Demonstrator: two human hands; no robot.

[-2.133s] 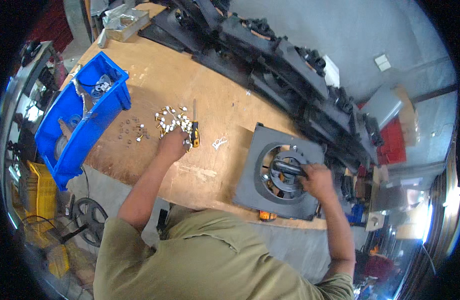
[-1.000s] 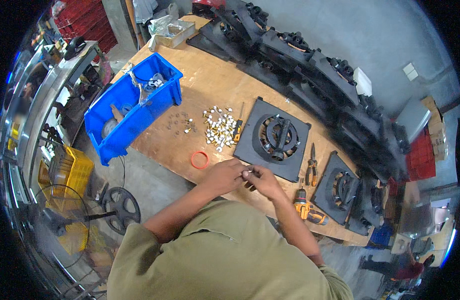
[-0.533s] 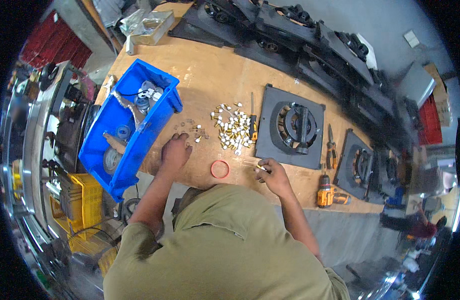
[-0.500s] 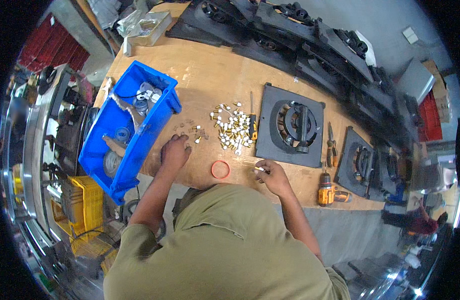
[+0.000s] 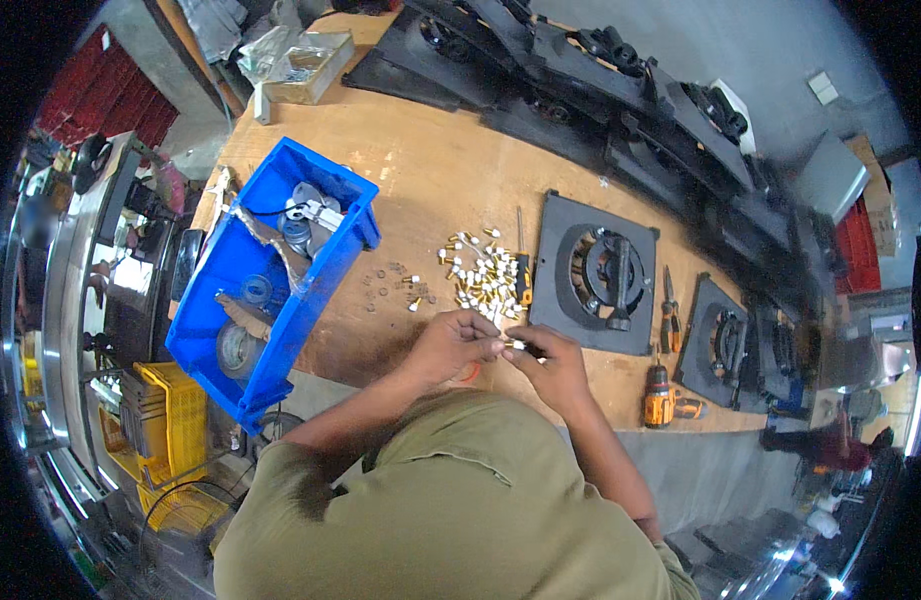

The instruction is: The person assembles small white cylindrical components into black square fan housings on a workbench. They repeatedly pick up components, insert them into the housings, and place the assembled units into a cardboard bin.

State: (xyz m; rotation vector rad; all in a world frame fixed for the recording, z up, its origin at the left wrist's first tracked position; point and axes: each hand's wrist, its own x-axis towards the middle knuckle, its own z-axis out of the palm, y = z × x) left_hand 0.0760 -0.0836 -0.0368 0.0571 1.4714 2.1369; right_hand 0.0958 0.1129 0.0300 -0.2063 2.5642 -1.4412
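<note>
My left hand [image 5: 454, 350] and my right hand [image 5: 554, 372] meet near the table's front edge. Between the right thumb and fingers sits a small fitting [image 5: 516, 345] with a white part and a brass-coloured part. The left fingertips are pinched at its left end; whatever they hold is too small to make out. Just beyond the hands lies a pile of similar white-and-brass fittings [image 5: 488, 274]. Small dark rings [image 5: 383, 290] are scattered to the left of the pile. A red ring [image 5: 470, 373] is partly hidden under my left hand.
A blue bin [image 5: 242, 370] with loose parts stands at left. Right of the pile lie a screwdriver [image 5: 523, 280], a black square plate with a round centre [image 5: 562, 285], pliers [image 5: 670, 320] and an orange drill [image 5: 659, 402]. Black assemblies [image 5: 570, 135] line the back. A person [image 5: 830, 445] is far right.
My left hand has moved right from the scattered rings to meet my right hand. The right hand still holds the fitting, a little further right. The whole view has shifted slightly.
</note>
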